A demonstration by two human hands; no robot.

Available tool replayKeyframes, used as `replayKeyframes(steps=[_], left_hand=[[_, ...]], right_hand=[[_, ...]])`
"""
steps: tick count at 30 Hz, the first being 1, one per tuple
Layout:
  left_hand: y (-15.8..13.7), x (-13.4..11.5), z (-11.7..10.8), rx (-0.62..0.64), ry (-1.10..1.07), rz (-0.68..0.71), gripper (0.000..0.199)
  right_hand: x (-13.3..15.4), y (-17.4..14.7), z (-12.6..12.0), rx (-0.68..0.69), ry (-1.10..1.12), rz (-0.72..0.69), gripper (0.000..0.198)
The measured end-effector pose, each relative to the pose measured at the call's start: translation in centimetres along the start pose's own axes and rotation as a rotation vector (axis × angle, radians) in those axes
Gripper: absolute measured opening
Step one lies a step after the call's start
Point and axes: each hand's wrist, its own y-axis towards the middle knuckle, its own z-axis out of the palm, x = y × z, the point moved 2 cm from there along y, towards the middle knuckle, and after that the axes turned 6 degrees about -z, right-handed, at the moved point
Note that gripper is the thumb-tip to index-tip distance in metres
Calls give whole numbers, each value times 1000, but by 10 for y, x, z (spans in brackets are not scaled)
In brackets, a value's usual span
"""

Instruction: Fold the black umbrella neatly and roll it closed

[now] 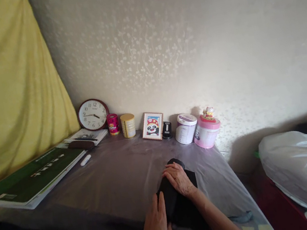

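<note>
A black, soft-looking item [186,213], perhaps folded cloth, lies at the front right of the table, and its exact kind is unclear. My right hand [178,179] lies across its upper part with the fingers bent over it. A dark rounded end [176,162] shows just beyond those fingers. Along the item's left side is my left hand [156,222], fingers fairly straight and pressed to it, the thumb nearer me. The item's lower part fades into shadow between my forearms.
A plastic-covered table [122,175] meets the wall. Along the back stand a clock [93,114], a pink can [113,124], a yellow tin [128,125], a framed panda picture [153,126] and two tubs [186,129]. Green book [39,173] at left; plastic-wrapped bundle [306,168] at right.
</note>
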Motion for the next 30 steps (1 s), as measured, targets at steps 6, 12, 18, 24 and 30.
replayKeyframes(steps=[6,12,18,24,30], left_hand=[[1,2,2,-40,-25,77,74],[4,4,6,-23,-43,111,73],[0,4,5,-64,-54,129,70],[1,6,8,-92,-68,131,72],[4,8,6,-83,-120,123,73]], right_hand=[[-29,13,0,6,-11,164,32],[-54,6,-9,-115,-31,419,31],[-61,-50,-42,-260,-57,688,38],[-28,-97,-43,-248,307,895,45],[5,-92,-32,-344,207,803,53]])
